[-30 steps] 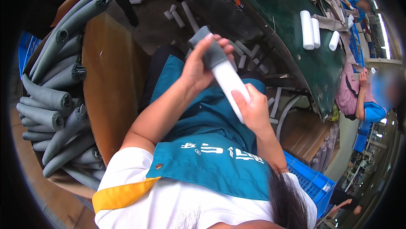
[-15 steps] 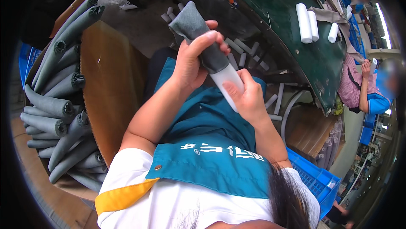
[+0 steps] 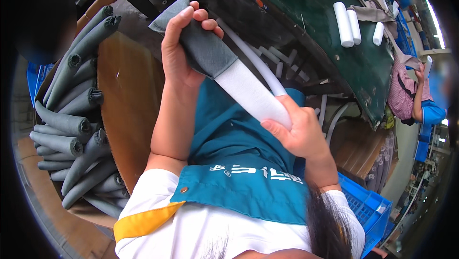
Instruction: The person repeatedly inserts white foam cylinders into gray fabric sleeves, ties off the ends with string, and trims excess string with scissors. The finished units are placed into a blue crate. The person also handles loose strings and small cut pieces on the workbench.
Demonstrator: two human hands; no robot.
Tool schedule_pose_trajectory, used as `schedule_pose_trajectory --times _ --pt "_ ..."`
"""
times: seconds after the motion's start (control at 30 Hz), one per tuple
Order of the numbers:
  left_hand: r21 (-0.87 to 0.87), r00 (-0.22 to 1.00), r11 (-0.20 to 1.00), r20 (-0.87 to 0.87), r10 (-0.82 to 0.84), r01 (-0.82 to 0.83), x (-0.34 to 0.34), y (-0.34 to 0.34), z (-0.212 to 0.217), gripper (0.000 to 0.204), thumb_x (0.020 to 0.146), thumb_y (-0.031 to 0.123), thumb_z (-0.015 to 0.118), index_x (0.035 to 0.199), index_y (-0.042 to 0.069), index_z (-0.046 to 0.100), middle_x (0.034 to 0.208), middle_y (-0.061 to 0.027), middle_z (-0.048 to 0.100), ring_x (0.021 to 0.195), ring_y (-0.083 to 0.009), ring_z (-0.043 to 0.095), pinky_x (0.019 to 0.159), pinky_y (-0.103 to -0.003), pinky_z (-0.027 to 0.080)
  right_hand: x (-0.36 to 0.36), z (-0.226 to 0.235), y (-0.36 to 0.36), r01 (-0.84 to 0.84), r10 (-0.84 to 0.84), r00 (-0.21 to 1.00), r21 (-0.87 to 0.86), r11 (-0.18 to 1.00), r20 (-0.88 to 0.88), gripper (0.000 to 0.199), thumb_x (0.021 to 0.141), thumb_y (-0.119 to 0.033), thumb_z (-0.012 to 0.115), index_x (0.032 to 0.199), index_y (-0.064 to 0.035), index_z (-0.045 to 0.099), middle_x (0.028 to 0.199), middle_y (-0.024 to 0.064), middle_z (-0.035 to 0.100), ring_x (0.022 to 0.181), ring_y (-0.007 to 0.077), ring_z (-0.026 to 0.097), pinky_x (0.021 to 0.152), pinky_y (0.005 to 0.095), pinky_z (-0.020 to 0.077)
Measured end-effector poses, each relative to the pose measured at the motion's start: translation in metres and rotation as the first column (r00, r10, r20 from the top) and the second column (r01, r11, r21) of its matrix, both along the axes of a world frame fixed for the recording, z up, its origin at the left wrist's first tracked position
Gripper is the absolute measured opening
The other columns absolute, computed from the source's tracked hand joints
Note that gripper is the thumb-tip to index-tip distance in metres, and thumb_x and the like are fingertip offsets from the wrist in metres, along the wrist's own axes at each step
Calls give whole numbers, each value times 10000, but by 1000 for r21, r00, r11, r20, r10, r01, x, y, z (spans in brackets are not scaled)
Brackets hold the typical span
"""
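Lowest in the frame, a white shirt with a yellow band and a teal apron fill the foreground. Above them, mid-frame, the right hand is closed around the lower end of a white foam roll, soft and fuzzy-looking, cylindrical. The left hand is clamped around a grey fabric sleeve, a fine matte weave, pulled over the roll's upper end. The long axis runs diagonally, from upper left down to lower right, with the grey tip pointing to the upper left. At left, grey covered rolls lie piled beside a brown wooden board. Farther off, upper right, three bare white rolls rest on a dark green table; a blue crate sits lower right.
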State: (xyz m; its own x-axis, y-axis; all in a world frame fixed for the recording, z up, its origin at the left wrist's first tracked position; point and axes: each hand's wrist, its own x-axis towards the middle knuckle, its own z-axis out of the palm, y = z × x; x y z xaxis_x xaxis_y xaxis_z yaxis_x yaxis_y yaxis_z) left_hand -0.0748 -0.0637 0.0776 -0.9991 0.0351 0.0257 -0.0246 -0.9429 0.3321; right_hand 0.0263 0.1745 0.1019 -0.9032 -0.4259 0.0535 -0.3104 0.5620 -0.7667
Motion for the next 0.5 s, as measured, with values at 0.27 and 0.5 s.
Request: schedule_pose_trajectory --times 0.27,0.5 --pt "-429 972 878 183 -146 213 54 67 -9 452 795 195 695 1152 43 464 867 -72 583 797 -181 609 787 -362 518 -5 -37 -37 195 -195 980 -291 937 27 384 929 -362 613 1017 11 580 760 177 674 681 326 699 597 337 545" --pt "-347 979 935 156 128 -67 7 29 2 486 803 331 705 1172 61 539 913 -69 631 809 -168 630 778 -334 535 7 -44 -18 143 -142 990 -214 966 18 428 917 -416 617 980 6 583 824 212 686 694 321 703 574 323 546"
